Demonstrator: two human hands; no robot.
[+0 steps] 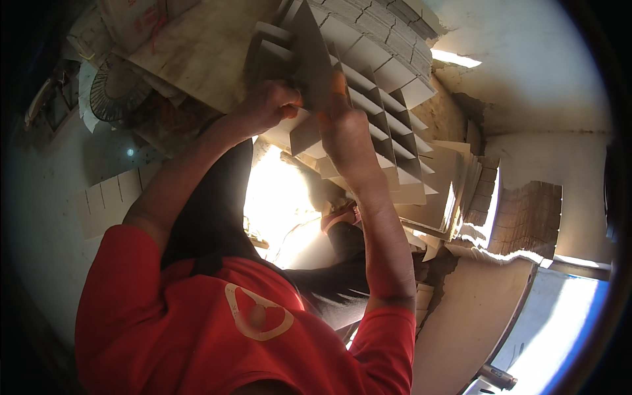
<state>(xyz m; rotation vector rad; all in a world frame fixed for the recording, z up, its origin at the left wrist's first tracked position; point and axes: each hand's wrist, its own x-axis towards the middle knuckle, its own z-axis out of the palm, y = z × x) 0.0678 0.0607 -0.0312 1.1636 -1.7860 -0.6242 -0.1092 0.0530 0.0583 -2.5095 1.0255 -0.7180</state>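
A grey cardboard divider grid [388, 125], made of slotted strips crossing one another, lies before me at the top middle. A broad cardboard strip [312, 56] stands up at its left side. My right hand [345, 131] is closed on this strip, with an orange-covered finger along its face. Just left of it, my left hand [268, 105] is closed at the grid's near left edge; orange covers show on its fingertips. Whatever its fingers pinch is hidden.
Stacked slotted strips [388, 29] lie behind the grid. At the right are flat cardboard sheets [434, 178] and more strip stacks [526, 217]. A round fan [117, 91] stands at the left, beside a pale tabletop [204, 52]. Bright sunlight falls on the floor between my legs.
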